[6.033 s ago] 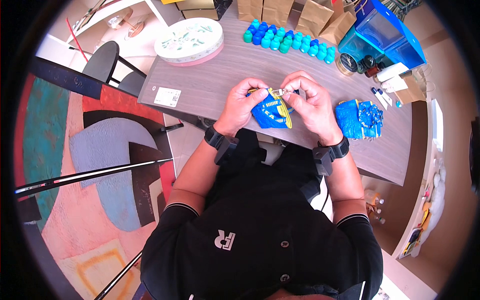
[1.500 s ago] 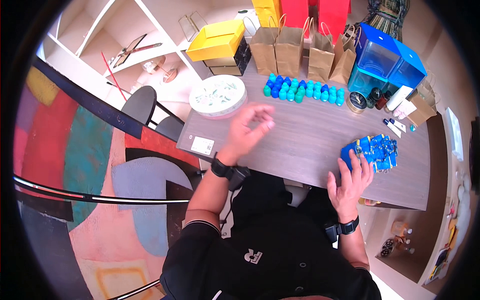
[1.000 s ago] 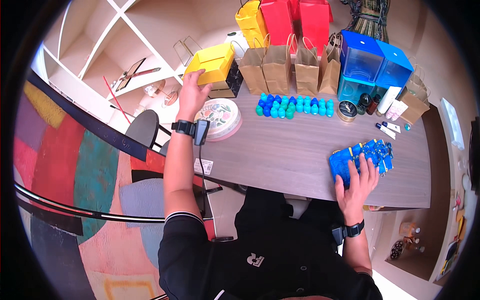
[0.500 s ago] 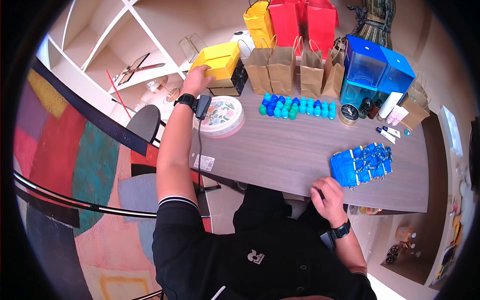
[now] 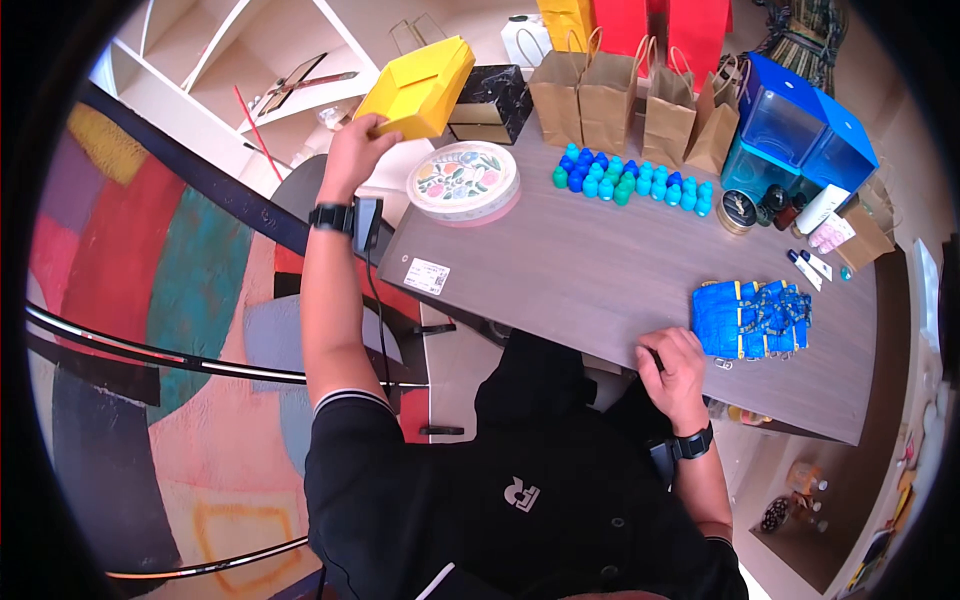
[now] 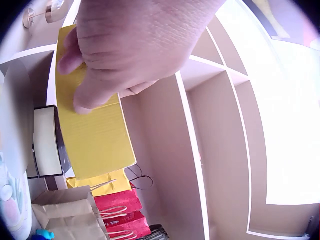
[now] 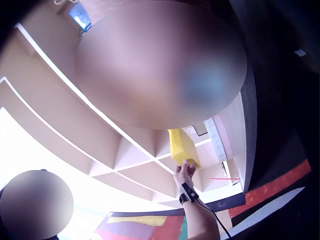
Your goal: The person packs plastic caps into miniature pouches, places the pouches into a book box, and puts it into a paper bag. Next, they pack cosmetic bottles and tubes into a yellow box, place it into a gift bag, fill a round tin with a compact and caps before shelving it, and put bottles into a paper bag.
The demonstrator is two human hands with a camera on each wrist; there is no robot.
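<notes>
My left hand (image 5: 352, 155) grips the near left corner of an open yellow box (image 5: 415, 85), thumb on one side of its wall. The box is tilted, in the air beside a black marble-patterned box (image 5: 497, 100). In the left wrist view the yellow box's flat side (image 6: 97, 140) faces the camera, with the hand (image 6: 135, 45) over its upper end. My right hand (image 5: 675, 372) rests at the table's front edge, fingers loosely curled, holding nothing. Just beyond it lies an overlapping row of small blue pouches (image 5: 715, 318) with yellow trim and metal clips.
A round floral box (image 5: 462, 180) stands at the table's left. Several blue and green bottle-shaped pieces (image 5: 630, 185) form rows at the back, before brown paper bags (image 5: 605, 95). Blue clear bins (image 5: 785, 110), jars and tubes (image 5: 820, 210) stand at the right.
Earlier both hands held one blue pouch. The left hand has since reached the yellow box and lifted it leftward off the black box. The right hand has drawn back from the pouches.
</notes>
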